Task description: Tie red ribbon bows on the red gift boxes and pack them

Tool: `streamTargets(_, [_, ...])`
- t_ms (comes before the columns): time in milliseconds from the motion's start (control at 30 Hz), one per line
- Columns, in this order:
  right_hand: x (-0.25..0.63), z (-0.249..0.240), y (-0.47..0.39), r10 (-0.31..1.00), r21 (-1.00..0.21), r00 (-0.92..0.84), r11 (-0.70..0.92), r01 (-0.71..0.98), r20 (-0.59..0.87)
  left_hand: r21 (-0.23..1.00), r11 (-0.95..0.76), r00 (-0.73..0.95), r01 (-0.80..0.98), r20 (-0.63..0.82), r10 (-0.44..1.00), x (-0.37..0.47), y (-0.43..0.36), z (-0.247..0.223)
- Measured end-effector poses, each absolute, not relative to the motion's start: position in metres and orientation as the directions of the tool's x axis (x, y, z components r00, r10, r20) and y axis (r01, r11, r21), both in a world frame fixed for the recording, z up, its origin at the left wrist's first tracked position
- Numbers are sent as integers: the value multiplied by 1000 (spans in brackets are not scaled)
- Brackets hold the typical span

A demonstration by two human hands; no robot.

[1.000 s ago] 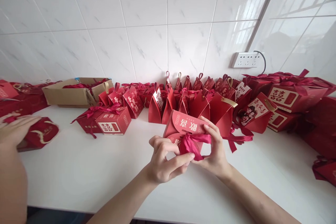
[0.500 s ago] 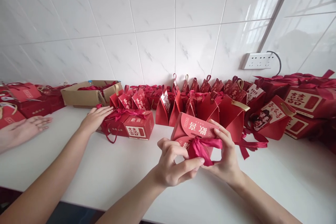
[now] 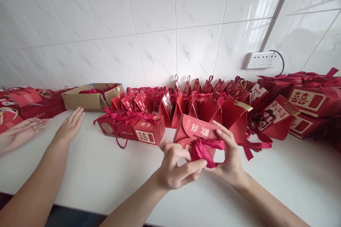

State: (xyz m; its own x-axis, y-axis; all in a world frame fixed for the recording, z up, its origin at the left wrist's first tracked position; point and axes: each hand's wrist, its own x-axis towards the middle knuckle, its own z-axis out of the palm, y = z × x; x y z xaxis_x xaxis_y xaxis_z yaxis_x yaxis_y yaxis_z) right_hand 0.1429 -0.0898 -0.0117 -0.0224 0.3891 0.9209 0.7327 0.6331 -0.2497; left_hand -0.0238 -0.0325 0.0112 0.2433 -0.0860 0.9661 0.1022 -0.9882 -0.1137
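Observation:
A red gift box (image 3: 198, 127) with white Chinese characters is held tilted above the white table. Its crimson ribbon (image 3: 204, 151) is tied in a bow on the near side. My left hand (image 3: 179, 165) is closed at the box's lower left, fingertips pressed on the ribbon. Wrapped round the right side of the box is my right hand (image 3: 227, 150), thumb on the near side and fingers along the far edge. The box's underside is hidden.
Ribboned red boxes (image 3: 149, 129) stand ahead to the left, near another person's two open hands (image 3: 70, 124). Behind are a cardboard tray (image 3: 84, 100) and rows of red handled boxes (image 3: 182, 108). More boxes (image 3: 306, 101) are stacked at right, below a wall socket strip (image 3: 260, 60).
The other person's nearer hand has drawn left, off the ribboned boxes, which sit slightly further right. My hands and the held box have hardly moved.

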Motion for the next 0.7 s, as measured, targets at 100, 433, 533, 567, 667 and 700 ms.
streamTargets(100, [141, -10, -90, 384, -242, -22, 625, 742, 923, -111, -989, 239, 98, 967, -85, -24, -32, 11])
streamTargets(433, [140, -8, -91, 383, -249, -11, 624, 741, 924, -118, -987, 237, 109, 967, -89, -24, -32, 11])
streamTargets(533, [140, -8, -90, 384, -249, -7, 612, 751, 923, -116, -986, 237, 120, 968, -85, -24, -32, 11])
streamTargets(567, [140, -9, -90, 383, -249, -5, 610, 752, 924, -114, -986, 237, 119, 968, -84, -24, -33, 11])
streamTargets(667, [140, -9, -90, 387, -252, -7, 614, 748, 922, -112, -988, 238, 104, 967, -85, -24, -33, 12])
streamTargets(700, [140, -9, -90, 388, -253, -10, 619, 744, 922, -112, -988, 239, 102, 967, -85, -24, -33, 12])
